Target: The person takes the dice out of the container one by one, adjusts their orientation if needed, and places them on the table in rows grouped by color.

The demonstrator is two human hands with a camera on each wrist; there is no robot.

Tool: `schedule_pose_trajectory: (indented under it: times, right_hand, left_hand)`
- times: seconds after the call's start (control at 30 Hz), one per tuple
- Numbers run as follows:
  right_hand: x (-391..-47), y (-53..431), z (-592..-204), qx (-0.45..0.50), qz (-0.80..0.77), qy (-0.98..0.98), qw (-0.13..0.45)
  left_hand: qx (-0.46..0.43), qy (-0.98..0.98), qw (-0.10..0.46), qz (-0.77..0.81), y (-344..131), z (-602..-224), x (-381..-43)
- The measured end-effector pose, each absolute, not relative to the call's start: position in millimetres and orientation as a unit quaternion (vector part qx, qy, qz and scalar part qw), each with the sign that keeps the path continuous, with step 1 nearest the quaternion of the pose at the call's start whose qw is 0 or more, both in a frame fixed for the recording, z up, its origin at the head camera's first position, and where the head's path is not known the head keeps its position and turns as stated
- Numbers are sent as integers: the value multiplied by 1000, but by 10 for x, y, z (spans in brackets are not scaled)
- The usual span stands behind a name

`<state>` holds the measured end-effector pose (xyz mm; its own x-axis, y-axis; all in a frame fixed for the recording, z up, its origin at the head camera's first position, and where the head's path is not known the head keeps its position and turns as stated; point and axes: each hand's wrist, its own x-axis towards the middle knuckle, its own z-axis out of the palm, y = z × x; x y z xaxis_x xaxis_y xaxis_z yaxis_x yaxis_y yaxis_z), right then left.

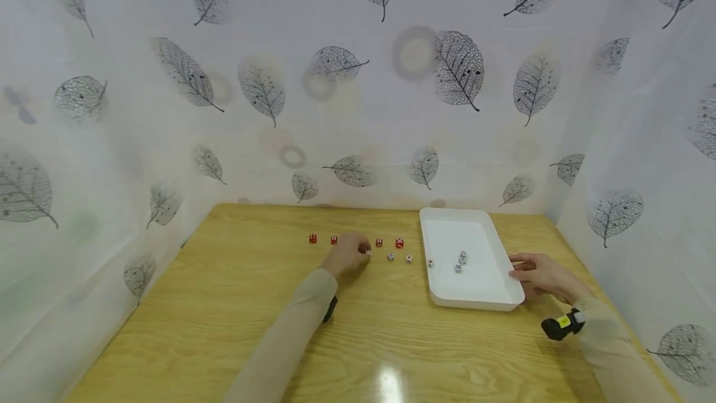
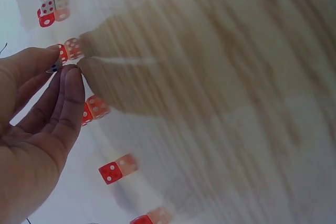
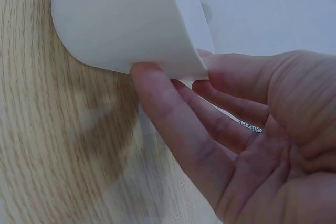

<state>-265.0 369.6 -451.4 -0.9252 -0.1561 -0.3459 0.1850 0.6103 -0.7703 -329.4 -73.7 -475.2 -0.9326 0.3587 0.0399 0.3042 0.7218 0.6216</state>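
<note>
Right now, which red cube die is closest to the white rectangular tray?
The red cube die at the red row's right end; the others sit farther left of the white rectangular tray.

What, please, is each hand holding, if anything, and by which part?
The left grip pinches a white die, exact faces hidden; the right grip holds the white tray by its right edge.

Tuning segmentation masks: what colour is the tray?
The tray is plain white, showing best in the head view.

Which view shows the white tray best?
Head view: it shows the white tray almost whole, with dice inside. The right wrist view shows only part, held by the right hand; in the left wrist view I can't identify it.
</note>
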Motion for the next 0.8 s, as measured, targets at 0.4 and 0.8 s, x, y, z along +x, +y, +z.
schedule_pose_trajectory:
  times: [0.4, 0.8]
  right_hand:
    - [-2658, 3693, -4529, 4, -445, 874, 194]
    - [-2661, 3698, -4522, 17, -435, 879, 195]
  left_hand:
    - [173, 936, 56, 301, -659, -4728, -3272]
    - [162, 938, 55, 301, -640, -4734, -3306]
